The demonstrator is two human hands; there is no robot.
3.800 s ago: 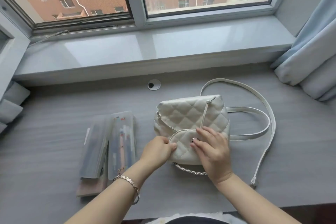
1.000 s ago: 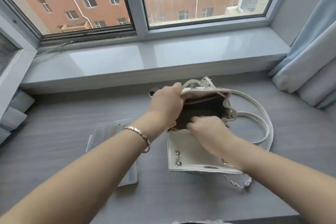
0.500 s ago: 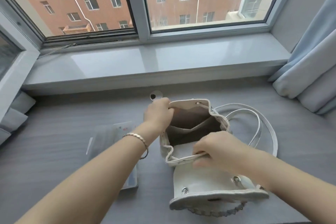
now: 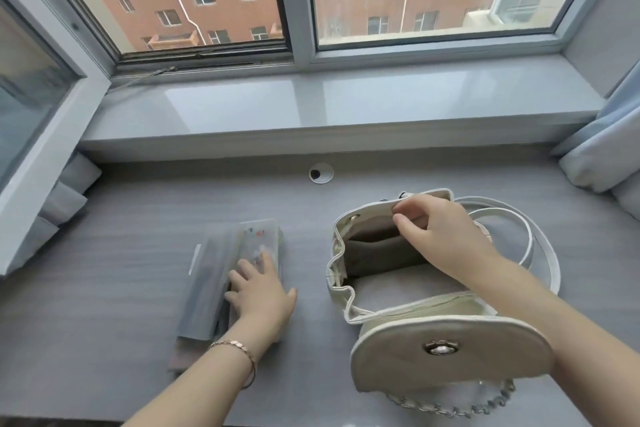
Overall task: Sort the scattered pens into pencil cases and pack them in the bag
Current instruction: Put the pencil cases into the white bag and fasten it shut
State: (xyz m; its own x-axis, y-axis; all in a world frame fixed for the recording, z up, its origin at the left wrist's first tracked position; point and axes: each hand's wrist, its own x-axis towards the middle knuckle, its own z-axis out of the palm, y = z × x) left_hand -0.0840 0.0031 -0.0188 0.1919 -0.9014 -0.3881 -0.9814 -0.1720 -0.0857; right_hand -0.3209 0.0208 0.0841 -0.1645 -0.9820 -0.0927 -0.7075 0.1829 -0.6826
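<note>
Right hand pinches the far rim of the cream leather bag, standing open right of centre on the grey wood-grain desk. Left hand lies flat, fingers straight, on the translucent plastic pencil cases near the bag's left.

The left grip is laid palm down, fingers straight and slightly spread, the forearm stretched forward. The right grip is held farther out, fingers curled, pinched on the bag rim.
</note>
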